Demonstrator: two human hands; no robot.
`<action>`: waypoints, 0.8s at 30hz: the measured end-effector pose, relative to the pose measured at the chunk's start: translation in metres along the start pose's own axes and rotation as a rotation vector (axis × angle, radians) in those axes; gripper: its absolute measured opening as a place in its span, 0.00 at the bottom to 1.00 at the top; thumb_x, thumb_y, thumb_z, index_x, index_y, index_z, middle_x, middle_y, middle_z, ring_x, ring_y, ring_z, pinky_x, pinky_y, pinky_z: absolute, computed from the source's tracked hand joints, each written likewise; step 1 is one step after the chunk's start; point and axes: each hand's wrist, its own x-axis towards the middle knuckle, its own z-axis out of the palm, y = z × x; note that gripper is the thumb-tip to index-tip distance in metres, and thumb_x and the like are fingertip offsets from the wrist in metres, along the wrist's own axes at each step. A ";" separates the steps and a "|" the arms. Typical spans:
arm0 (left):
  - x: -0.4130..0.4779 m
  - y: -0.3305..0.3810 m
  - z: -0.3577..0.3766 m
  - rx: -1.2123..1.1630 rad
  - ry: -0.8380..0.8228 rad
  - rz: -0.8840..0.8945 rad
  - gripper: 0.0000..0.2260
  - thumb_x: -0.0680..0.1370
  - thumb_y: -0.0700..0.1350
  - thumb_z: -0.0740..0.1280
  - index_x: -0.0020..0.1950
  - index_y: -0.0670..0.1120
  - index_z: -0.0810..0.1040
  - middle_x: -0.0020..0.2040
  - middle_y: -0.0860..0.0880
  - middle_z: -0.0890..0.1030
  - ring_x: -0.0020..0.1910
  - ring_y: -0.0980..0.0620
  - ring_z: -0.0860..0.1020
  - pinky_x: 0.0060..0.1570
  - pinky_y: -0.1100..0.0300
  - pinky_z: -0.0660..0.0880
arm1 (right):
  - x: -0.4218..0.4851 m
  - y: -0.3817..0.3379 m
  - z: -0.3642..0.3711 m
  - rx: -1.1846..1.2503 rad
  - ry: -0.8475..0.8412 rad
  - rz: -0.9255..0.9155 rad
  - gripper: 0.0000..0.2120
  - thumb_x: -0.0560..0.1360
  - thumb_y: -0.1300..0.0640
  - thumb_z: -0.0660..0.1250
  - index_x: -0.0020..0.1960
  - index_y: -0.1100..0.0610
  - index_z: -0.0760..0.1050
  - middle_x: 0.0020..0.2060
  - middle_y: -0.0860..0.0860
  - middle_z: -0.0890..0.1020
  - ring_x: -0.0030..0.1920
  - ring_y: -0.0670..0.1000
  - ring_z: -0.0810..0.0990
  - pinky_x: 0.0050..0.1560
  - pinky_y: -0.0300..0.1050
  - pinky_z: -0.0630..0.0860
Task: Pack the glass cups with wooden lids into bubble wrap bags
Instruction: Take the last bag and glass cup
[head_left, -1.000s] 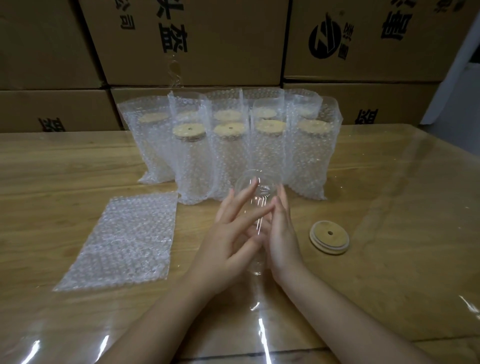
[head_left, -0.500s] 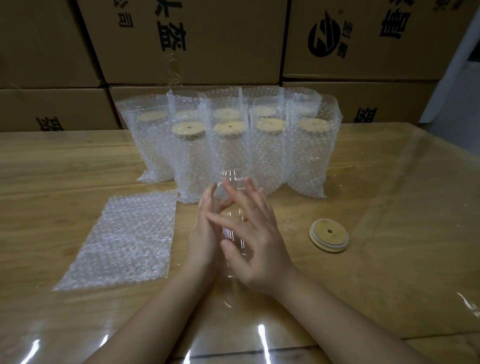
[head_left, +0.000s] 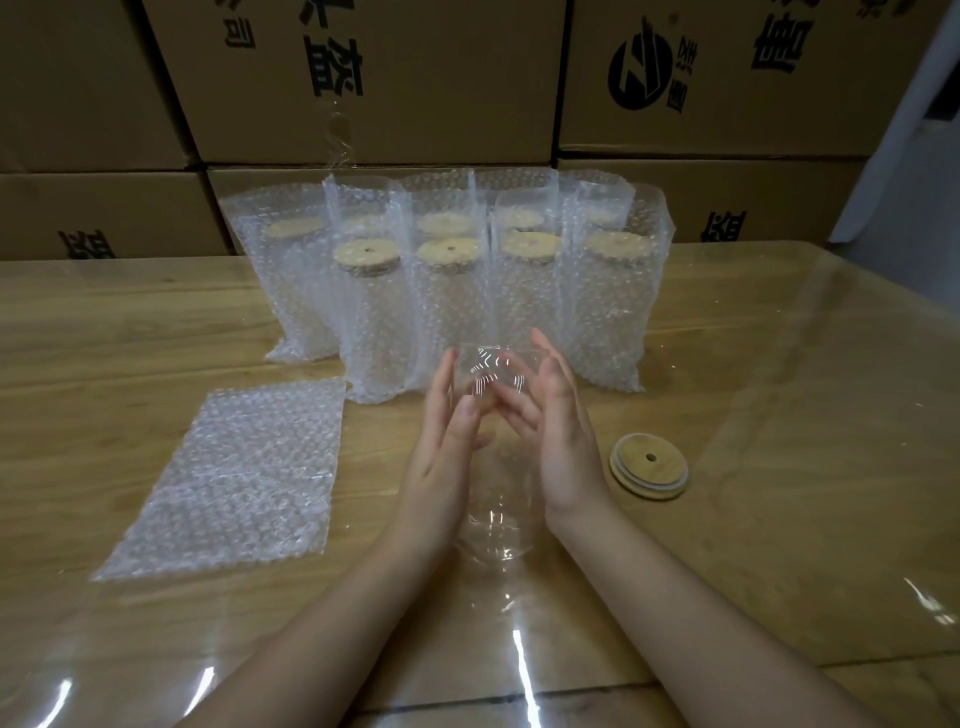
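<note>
One flat bubble wrap bag lies at my left, ready to receive the next cup. My left hand presses the bare glass cup against my right hand, palms flanking it and all fingers straight, probably for inspection; its wooden lid waits apart at right for fitting. Half a second earlier my right hand crossed the cup's front; now it stands beside it.
</note>
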 end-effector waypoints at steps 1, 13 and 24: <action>0.001 0.000 -0.001 0.019 -0.001 0.008 0.19 0.75 0.62 0.58 0.66 0.66 0.63 0.69 0.63 0.70 0.69 0.58 0.71 0.65 0.60 0.72 | 0.001 0.001 0.001 0.016 0.013 0.021 0.21 0.76 0.39 0.59 0.66 0.44 0.67 0.59 0.48 0.80 0.58 0.47 0.80 0.58 0.42 0.77; 0.017 0.000 -0.023 -0.046 0.246 -0.197 0.13 0.84 0.49 0.52 0.63 0.52 0.74 0.58 0.51 0.82 0.54 0.53 0.82 0.56 0.54 0.78 | -0.013 0.023 0.011 -0.096 -0.182 0.216 0.14 0.75 0.40 0.62 0.60 0.33 0.67 0.47 0.39 0.84 0.46 0.45 0.84 0.42 0.36 0.79; 0.000 0.007 -0.009 -0.187 -0.045 -0.167 0.32 0.61 0.55 0.74 0.64 0.55 0.69 0.58 0.51 0.82 0.58 0.48 0.81 0.56 0.54 0.78 | -0.011 0.019 0.004 -0.035 0.075 -0.120 0.14 0.79 0.52 0.53 0.60 0.47 0.74 0.57 0.40 0.81 0.62 0.45 0.77 0.57 0.42 0.76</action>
